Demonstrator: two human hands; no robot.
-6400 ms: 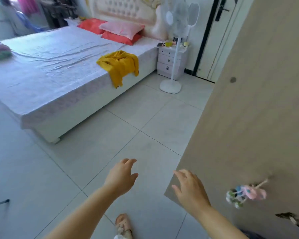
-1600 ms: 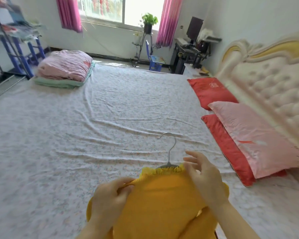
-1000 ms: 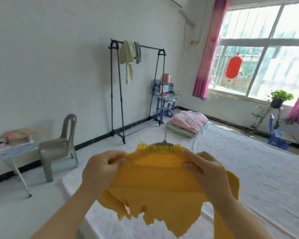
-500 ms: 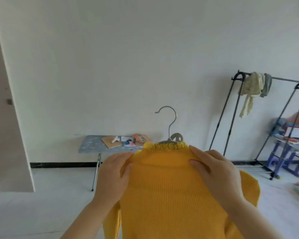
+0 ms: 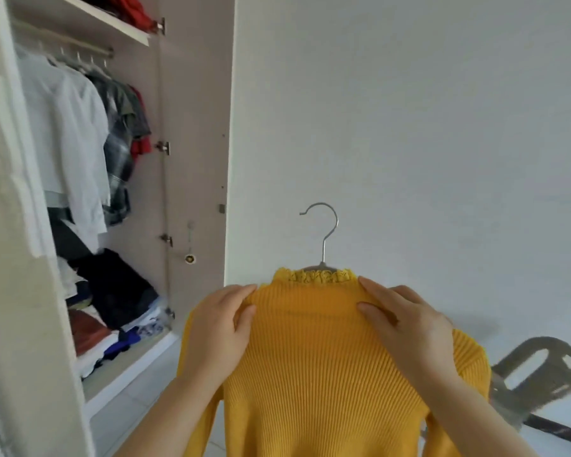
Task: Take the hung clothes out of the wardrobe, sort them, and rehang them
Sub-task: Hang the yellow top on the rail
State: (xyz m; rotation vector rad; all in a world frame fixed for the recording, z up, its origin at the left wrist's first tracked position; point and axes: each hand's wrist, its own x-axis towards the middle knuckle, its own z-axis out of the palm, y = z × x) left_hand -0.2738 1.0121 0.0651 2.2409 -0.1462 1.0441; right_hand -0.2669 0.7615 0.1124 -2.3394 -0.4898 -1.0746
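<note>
A plain white wall [image 5: 409, 127] fills the view from 12 to 3 o'clock. At 9 o'clock an open wardrobe [image 5: 195, 127] shows shirts [image 5: 73, 127] on a rail [image 5: 63, 41] above a folded pile [image 5: 112, 308]. A grey chair [image 5: 538, 371] stands at 4 o'clock on pale floor tiles [image 5: 129, 420].

The yellow sweater [image 5: 310, 374] hangs upright at 6 o'clock, its long axis vertical and its collar up. Its hanger [image 5: 325, 232] hook opens toward 9 o'clock. The left hand [image 5: 218, 328] and the right hand [image 5: 406, 321] each pinch a shoulder.
</note>
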